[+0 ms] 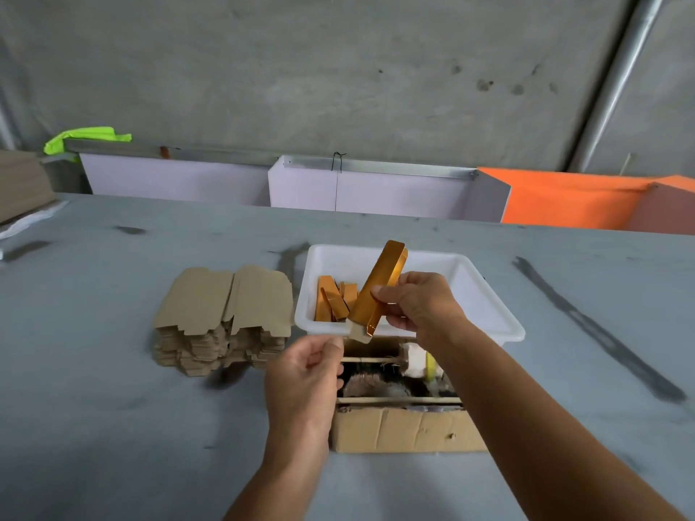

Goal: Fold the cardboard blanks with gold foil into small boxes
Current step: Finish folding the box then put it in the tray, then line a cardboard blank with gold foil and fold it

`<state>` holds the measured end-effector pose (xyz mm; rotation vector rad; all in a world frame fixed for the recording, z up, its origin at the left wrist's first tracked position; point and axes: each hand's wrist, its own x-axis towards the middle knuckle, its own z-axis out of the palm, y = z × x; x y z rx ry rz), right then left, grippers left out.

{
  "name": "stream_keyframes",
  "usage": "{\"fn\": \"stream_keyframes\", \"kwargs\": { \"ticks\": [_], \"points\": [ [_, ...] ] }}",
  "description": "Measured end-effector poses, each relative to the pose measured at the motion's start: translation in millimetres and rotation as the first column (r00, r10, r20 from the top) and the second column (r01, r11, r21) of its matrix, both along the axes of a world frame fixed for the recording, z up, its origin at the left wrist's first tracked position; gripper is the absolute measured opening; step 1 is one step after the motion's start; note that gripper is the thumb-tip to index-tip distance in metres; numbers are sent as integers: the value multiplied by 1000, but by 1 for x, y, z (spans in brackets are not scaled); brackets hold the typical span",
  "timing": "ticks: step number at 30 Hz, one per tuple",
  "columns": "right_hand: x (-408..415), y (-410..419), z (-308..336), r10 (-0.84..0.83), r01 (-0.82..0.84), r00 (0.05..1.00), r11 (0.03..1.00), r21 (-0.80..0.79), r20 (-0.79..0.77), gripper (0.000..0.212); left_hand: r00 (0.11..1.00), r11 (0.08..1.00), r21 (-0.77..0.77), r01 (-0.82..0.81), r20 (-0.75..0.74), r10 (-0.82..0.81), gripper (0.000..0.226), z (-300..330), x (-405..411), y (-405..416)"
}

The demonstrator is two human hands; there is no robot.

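Folding partly done, judged from present layout: gold box [377, 291] pinched at mid-length between thumb and fingers of right hand [417, 306], tilted, upper end open above the grip, lower flap below the grip not yet tucked. Left hand [304, 374] just below that flap, fingers loosely curled, thumb near flap edge; contact with flap not certain, nothing clearly gripped. Behind the grip, white tray [485, 295] with a few finished gold pieces [334, 302] lying at its near left corner; count unclear because of overlap. Left of the grip, two thick stacks of flat blanks [225, 314], brown side up, foil face hidden, so most of the work apparently remaining. Below the grip, open carton [406, 426] under tray edge, contents dark and hard to identify apart from sticks and something white. Far end of box interior not visible; right fingers largely hidden behind the box.
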<state>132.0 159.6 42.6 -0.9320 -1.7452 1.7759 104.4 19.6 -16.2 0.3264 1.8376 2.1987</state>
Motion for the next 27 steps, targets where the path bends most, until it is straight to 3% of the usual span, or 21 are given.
{"fn": "stream_keyframes", "kwargs": {
  "ticks": [8, 13, 19, 23, 27],
  "points": [
    [-18, 21, -11, 229, -227, 973, 970, -84, 10, 14, 999, 999, -28, -33, -26, 32, 6, 13, -26, 23],
    [-15, 19, -18, 231, -228, 973, 965, -127, 6, 12, 995, 995, -101, 29, 102, -18, 15, 18, -30, 38],
    [-14, 25, -12, 273, -270, 962, 958, -97, 17, 15, 994, 996, -81, -34, 103, 42, 13, 15, -35, 48],
    [-28, 35, -9, 157, -153, 986, 986, -69, 60, 14, 998, 995, -84, -56, -22, 55, 18, 10, -40, 52],
    [-52, 53, -15, 54, -61, 977, 998, 24, 205, 20, 962, 959, -237, -154, -256, 91, 16, 2, -41, 56]
  ]
}}
